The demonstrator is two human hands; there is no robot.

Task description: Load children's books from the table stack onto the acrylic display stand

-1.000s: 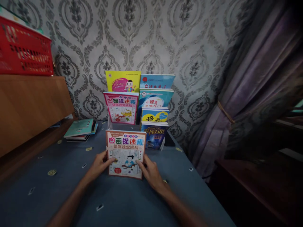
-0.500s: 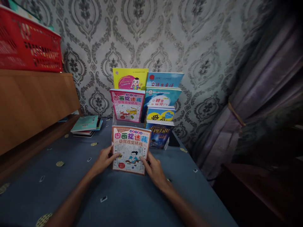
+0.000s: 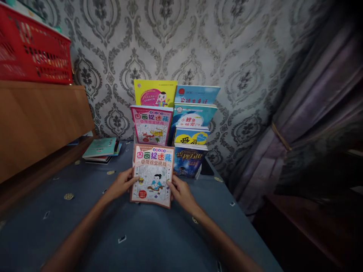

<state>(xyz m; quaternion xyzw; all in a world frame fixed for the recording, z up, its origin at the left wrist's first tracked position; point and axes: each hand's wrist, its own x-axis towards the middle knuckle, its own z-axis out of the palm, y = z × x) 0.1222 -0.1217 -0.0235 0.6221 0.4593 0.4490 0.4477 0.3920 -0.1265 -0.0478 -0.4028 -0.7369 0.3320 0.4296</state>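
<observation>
Between my two hands stands a brown-bordered picture book [image 3: 151, 175], its cover facing me. My left hand [image 3: 121, 184] grips its left edge with the thumb on the cover, and my right hand [image 3: 181, 192] grips the right edge the same way. Right behind it a pink-bordered book [image 3: 153, 126] stands upright, with a yellow book [image 3: 155, 92] behind that. To the right is a second column of upright books: a dark blue book [image 3: 188, 162] in front, then a blue and yellow book [image 3: 191, 136], a teal book [image 3: 194, 115] and a light blue book [image 3: 197, 94]. Whatever supports them is mostly hidden.
Several books lie in a low stack [image 3: 100, 149] at the left. A red basket [image 3: 36, 49] sits on a wooden cabinet [image 3: 45, 121]. A dark flat object [image 3: 208, 169] is beside the right column. Patterned wallpaper closes the back, and a curtain [image 3: 272, 121] hangs at the right.
Both hands have brought the brown-bordered book slightly up and left, closer against the pink-bordered book. The view has shifted a little; the other books stay in place.
</observation>
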